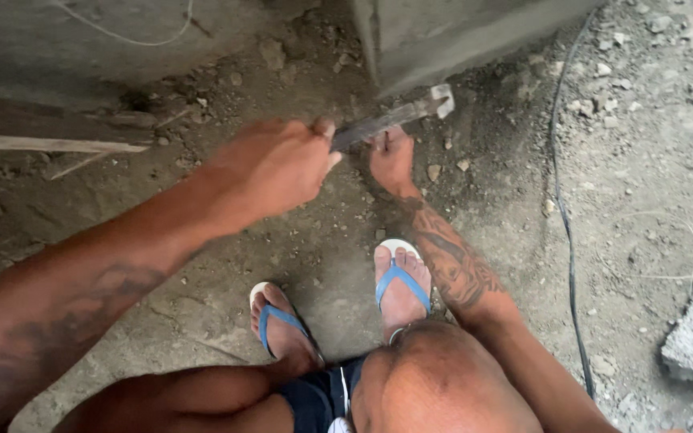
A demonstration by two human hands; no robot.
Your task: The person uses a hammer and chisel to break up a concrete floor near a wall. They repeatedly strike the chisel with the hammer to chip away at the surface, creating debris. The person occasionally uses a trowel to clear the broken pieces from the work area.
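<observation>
A hammer is gripped in the closed left hand, its long axis running up and right, head above the right hand. That hand is pressed to the ground at the wall base; its fingers cannot be made out.

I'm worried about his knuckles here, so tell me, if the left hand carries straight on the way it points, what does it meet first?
Probably the right hand, just beyond the left hand and under the hammer; depth is unclear.
</observation>
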